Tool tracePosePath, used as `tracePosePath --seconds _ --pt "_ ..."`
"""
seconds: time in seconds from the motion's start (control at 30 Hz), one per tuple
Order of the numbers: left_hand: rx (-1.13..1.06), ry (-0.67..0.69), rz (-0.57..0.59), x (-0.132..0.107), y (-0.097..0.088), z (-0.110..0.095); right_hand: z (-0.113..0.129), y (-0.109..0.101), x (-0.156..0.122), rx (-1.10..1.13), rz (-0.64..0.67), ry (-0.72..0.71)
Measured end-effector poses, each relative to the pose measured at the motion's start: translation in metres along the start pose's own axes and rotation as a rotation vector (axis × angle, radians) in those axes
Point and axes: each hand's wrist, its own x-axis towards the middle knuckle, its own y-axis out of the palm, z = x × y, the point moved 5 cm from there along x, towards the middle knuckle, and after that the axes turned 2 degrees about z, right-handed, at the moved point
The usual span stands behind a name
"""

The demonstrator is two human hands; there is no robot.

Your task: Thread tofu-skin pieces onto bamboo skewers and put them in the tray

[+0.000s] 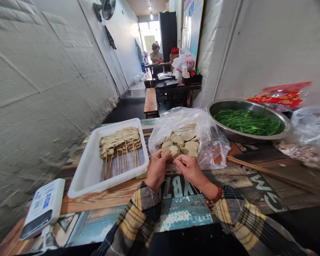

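Note:
My left hand [158,167] pinches a pale, round, flat food slice [173,150] at the near edge of an open clear plastic bag [213,142]. My right hand [188,169] grips a thin wooden skewer [197,192], whose tip meets that slice; the rest runs back under my wrist. More such slices [190,146] lie heaped inside the bag. To the left, a white plastic tray [86,177] holds stacked skewers threaded with the same slices [120,138], their bare sticks pointing toward me.
A metal basin [229,132] of green chives [248,122] stands at the right. Loose skewers [272,172] lie in front of it, beside a plastic bag [309,142]. A white device [44,208] sits at the table's left. Farther back are a bench [150,99] and a seated person [156,55].

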Motion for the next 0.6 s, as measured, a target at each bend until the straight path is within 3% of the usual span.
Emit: tracePosePath --seconds 0.2,0.37,0.6 --pt "0.003 0.0 0.033 -0.002 0.007 0.001 -0.007 -0.002 0.005 0.091 -0.027 0.042" --pt "0.047 0.008 0.009 -0.001 0.004 -0.005 -0.008 -0.001 0.007 0.18 0.044 0.081" --pt "0.047 0.033 -0.029 0.001 0.001 -0.006 0.005 -0.005 0.002 0.082 0.012 0.01"
